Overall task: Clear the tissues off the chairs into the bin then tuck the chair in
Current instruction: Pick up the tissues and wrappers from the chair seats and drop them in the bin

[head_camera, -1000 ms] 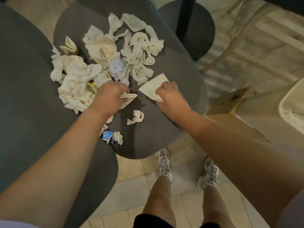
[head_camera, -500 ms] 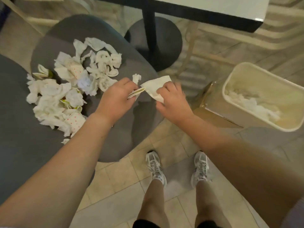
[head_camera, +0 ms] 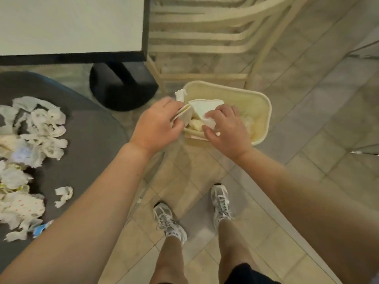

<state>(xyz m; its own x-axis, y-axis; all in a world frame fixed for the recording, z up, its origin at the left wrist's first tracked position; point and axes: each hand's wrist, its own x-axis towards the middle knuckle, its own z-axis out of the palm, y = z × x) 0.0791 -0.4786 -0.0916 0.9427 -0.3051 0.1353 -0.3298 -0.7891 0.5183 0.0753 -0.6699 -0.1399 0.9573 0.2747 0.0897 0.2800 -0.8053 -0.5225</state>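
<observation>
Both hands over the bin (head_camera: 264, 111). L hand (head_camera: 158, 126) grips folded tissues (head_camera: 184, 116), R hand (head_camera: 225, 128) pinches a white napkin (head_camera: 205, 109), w/ what looks like more paper already inside. Rest of the tissue pile (head_camera: 30, 152) sits on the grey chair (head_camera: 92, 144) at left, beside the table (head_camera: 71, 23).

Soft, even indoor light; slight motion blur, wide-angle edge distortion.
</observation>
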